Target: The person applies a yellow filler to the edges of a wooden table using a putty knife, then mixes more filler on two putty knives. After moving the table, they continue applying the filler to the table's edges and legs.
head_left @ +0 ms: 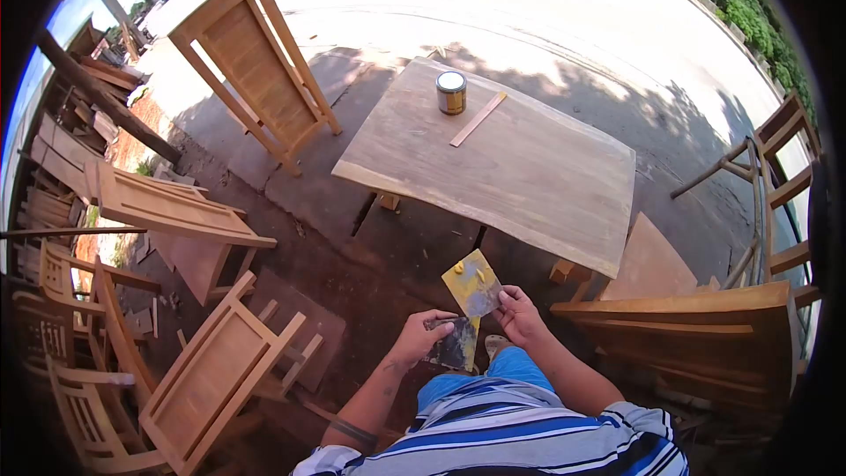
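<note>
Between thumb and fingers, my left hand [425, 335] grips a dark flat piece [453, 345] with pale smears and a yellow strip along its right edge. My right hand [520, 316] pinches a thin yellow square piece [473, 286] by its right side. Grey smears cover much of that square, and a small yellow blob sits near its upper left. The two pieces are close together in front of my body, with the square slightly higher. Beyond them stands a low wooden tabletop [520, 181], bearing a tin can [451, 93] and a flat wooden strip [478, 119].
A tall wooden panel frame [256, 70] stands at the far left. Nearer on the left are a framed wooden panel [207, 370] on legs and several chairs [88, 388]. Close on my right is a large wooden panel [696, 335], with a wooden ladder-like frame [784, 185] behind it.
</note>
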